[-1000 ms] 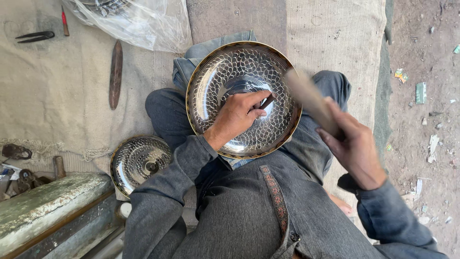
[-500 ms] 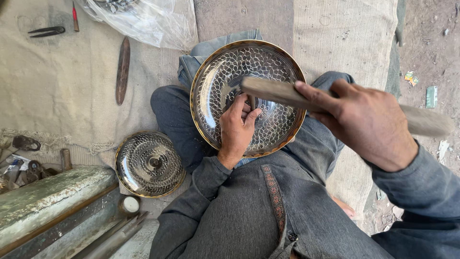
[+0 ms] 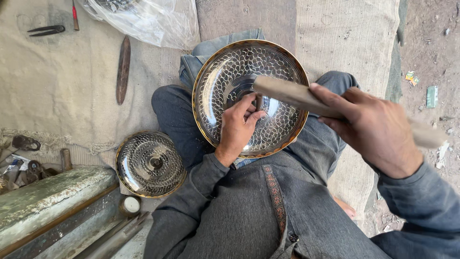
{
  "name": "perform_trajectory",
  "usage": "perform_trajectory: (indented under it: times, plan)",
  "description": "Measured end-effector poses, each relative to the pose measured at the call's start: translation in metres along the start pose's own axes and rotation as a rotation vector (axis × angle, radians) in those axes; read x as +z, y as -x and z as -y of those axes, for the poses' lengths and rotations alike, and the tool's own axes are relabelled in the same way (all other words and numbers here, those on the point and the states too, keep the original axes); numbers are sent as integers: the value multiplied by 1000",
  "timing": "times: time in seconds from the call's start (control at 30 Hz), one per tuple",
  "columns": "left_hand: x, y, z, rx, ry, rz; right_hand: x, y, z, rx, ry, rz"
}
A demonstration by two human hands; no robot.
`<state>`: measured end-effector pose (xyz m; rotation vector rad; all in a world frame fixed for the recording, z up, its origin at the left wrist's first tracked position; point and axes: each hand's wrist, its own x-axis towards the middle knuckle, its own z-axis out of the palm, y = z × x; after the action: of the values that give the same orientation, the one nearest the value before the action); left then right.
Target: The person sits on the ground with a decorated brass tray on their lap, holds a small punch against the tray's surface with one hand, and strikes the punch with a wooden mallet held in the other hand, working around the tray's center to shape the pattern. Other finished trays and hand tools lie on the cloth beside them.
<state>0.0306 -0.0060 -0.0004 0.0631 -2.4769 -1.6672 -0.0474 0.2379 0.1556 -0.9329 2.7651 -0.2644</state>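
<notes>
chasing a scale pattern into a dish held on the lap

since the picture 0.5 s ago, the right hand [image 3: 371, 127] has swung its long pale wooden baton-like mallet [image 3: 297, 96] a little lower and closer over the large round silver-coloured metal dish with a brass rim [image 3: 225, 72], while the left hand [image 3: 238, 125] has barely shifted.

that dish is the landmark. it rests tilted on the person's lap, against blue jeans [image 3: 182, 115], its face already covered by a fish-scale pattern. the left hand lies on the lower middle of the dish, fingers pinched around a small dark metal punch [image 3: 259, 101] set near the dish's centre. the right hand, to the right of the dish, is clenched around the mallet's shaft, whose far end hangs just above the punch; whether it touches i cannot tell.

left of and below the dish, on the beige cloth [image 3: 57, 96], lies a smaller round patterned metal lid with a centre knob [image 3: 151, 164]. farther left of the dish lies a slim dark wooden tool [image 3: 123, 69]; above and left of the dish, a clear plastic bag [image 3: 143, 19] and dark scissors [image 3: 45, 30].

judging by this, the step in hand is striking the punch to mark the dish. the next move seems to call for a square, light blow, the punch kept steady and upright so it does not skid across the polished face.
</notes>
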Motion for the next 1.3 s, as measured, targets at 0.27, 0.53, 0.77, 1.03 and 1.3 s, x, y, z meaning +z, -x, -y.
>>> perform_trajectory:
  times: [0.27,0.53,0.77,1.03,1.3]
  plan:
    - [-19,-29,-2,48,-15,345,54,59,2,223,-401,-159]
    - [-25,-55,-14,219,-16,640,131,102,8,375,-444,-239]
    - [-27,-70,-28,207,-120,876,188,128,10,408,-475,-408]
    - [-27,-75,-24,258,-135,816,197,126,11,492,-616,-439]
    - [-27,-69,-9,320,-111,744,188,110,6,393,-637,-516]
